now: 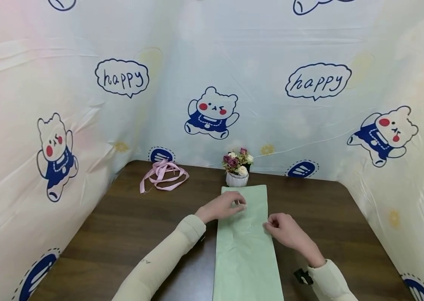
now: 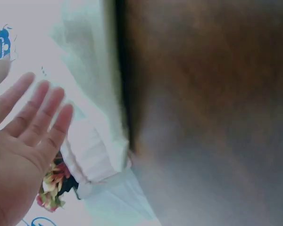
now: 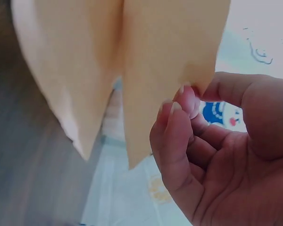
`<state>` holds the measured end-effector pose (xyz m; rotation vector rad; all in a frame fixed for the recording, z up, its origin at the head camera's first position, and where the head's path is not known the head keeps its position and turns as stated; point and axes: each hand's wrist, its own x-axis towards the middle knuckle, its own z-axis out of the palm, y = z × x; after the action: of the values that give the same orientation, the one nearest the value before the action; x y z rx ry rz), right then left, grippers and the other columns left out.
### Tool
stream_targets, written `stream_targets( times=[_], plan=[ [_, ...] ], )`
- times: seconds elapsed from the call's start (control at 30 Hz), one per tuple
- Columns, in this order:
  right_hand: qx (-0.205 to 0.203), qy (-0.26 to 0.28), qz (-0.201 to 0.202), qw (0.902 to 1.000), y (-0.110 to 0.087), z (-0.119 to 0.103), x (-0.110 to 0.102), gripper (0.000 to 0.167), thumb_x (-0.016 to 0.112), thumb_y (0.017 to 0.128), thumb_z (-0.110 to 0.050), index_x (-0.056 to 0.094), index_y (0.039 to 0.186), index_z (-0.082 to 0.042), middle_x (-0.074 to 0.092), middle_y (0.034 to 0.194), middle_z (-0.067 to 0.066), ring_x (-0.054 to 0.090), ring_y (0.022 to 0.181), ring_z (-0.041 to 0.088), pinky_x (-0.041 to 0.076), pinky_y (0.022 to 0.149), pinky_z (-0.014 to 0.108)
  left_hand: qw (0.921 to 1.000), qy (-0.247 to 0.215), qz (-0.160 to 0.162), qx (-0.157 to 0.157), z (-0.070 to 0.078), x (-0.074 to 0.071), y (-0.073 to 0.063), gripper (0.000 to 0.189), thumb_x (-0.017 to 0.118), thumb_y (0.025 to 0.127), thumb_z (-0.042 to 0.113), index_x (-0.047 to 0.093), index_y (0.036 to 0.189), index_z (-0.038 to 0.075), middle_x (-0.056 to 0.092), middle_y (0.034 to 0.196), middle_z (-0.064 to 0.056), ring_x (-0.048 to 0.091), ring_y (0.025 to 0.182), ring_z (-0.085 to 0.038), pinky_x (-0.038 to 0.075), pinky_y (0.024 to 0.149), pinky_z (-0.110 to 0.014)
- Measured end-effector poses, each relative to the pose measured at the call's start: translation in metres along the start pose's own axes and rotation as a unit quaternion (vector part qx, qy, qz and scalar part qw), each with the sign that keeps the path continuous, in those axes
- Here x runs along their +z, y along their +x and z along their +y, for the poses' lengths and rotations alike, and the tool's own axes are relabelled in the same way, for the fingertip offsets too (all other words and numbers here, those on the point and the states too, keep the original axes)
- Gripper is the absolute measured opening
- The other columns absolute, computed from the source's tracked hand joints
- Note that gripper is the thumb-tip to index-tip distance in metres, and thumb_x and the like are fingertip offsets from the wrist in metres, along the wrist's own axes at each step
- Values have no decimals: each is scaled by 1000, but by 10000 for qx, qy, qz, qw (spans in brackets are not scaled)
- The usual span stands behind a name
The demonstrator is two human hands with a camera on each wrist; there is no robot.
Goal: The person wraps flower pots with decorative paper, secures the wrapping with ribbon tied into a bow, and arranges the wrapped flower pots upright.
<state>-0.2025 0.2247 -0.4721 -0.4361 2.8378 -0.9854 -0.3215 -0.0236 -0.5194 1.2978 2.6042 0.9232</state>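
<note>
A long piece of light green paper (image 1: 247, 251) runs from the near edge of the table toward the back. In the right wrist view the paper (image 3: 172, 52) looks tan and shows two layers parted at the far end. My right hand (image 1: 288, 232) pinches its right edge between thumb and fingertips. Over the far part of the paper, my left hand (image 1: 224, 206) reaches in from the left. The left wrist view shows that hand (image 2: 26, 146) palm up to the camera, its fingers straight and spread, with nothing in it.
Just past the far end of the paper stands a small white pot (image 1: 237, 180) of artificial flowers (image 1: 239, 161). A loosely coiled pink ribbon (image 1: 161, 168) lies at the back left of the dark wooden table (image 1: 121, 225). Printed cloth (image 1: 264, 117) hangs around the back and sides.
</note>
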Motion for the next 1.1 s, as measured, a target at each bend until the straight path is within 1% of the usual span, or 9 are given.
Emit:
stream_targets(
  times=[0.1, 0.17, 0.33, 0.5, 0.57, 0.67, 0.8, 0.93, 1.1],
  plan=[
    [-135, 37, 96, 9999, 2, -11, -2, 33, 66, 99, -19, 52, 69, -14, 39, 58, -7, 38, 51, 6, 36, 52, 24, 9992, -209, 299, 156, 4, -7, -2, 35, 46, 109, 38, 73, 102, 17, 70, 89, 4, 59, 73, -2, 50, 71, -22],
    [-266, 78, 140, 9995, 5, -19, -5, 32, 66, 99, -18, 53, 70, -14, 40, 59, -7, 39, 52, 6, 37, 52, 24, 9989, -252, 367, 153, 9, -11, -3, 41, 41, 110, 40, 71, 94, 17, 69, 79, 3, 56, 63, -3, 49, 66, -22],
    [-841, 165, 177, 9962, 10, -37, -9, 23, 65, 100, -15, 59, 77, -16, 50, 65, -7, 44, 55, 6, 42, 54, 24, 9981, -279, 534, 145, 24, -19, -5, 54, 34, 110, 49, 64, 77, 19, 62, 64, 5, 54, 54, -5, 47, 60, -24],
    [-1426, 346, 247, 9889, 15, -50, -5, 8, 65, 100, -14, 67, 92, -14, 64, 90, -4, 61, 77, 10, 53, 66, 25, 9963, -178, 827, 125, 31, -23, -8, 63, 31, 109, 54, 53, 61, 18, 50, 51, 7, 45, 45, -8, 40, 51, -24],
    [-1611, 422, 280, 9856, 18, -53, -1, 6, 65, 101, -17, 69, 100, -13, 66, 101, -1, 64, 90, 14, 57, 74, 30, 9953, -203, 931, 145, 32, -25, -10, 65, 32, 109, 53, 55, 59, 18, 49, 49, 8, 46, 43, -8, 40, 49, -24],
    [-1856, 401, 305, 9813, 22, -57, 6, 20, 61, 103, -25, 69, 115, -11, 65, 124, 3, 63, 113, 21, 57, 88, 41, 9940, -309, 1020, 245, 32, -30, -13, 62, 35, 109, 51, 65, 65, 19, 53, 50, 9, 49, 43, -7, 42, 48, -24],
    [-1981, 295, 118, 9797, 25, -59, 13, 40, 52, 107, -35, 62, 138, -11, 49, 152, 5, 44, 143, 26, 43, 109, 54, 9931, -435, 1048, 297, 29, -38, -19, 50, 43, 109, 44, 71, 74, 21, 58, 54, 7, 52, 44, -5, 44, 47, -23],
    [-1943, 361, -200, 9801, 25, -61, 20, 45, 46, 109, -33, 52, 149, -12, 40, 160, 5, 33, 150, 29, 31, 118, 57, 9928, -490, 1072, 217, 25, -46, -29, 41, 52, 105, 29, 64, 67, 19, 53, 53, 6, 48, 45, -6, 41, 48, -22],
    [-1964, 321, -382, 9793, 27, -60, 25, 47, 45, 109, -34, 51, 150, -12, 45, 157, 5, 37, 148, 28, 31, 118, 55, 9912, -855, 980, 248, 17, -56, -44, 35, 52, 99, 13, 60, 65, 14, 52, 54, 6, 49, 46, -8, 43, 48, -24]
  ],
)
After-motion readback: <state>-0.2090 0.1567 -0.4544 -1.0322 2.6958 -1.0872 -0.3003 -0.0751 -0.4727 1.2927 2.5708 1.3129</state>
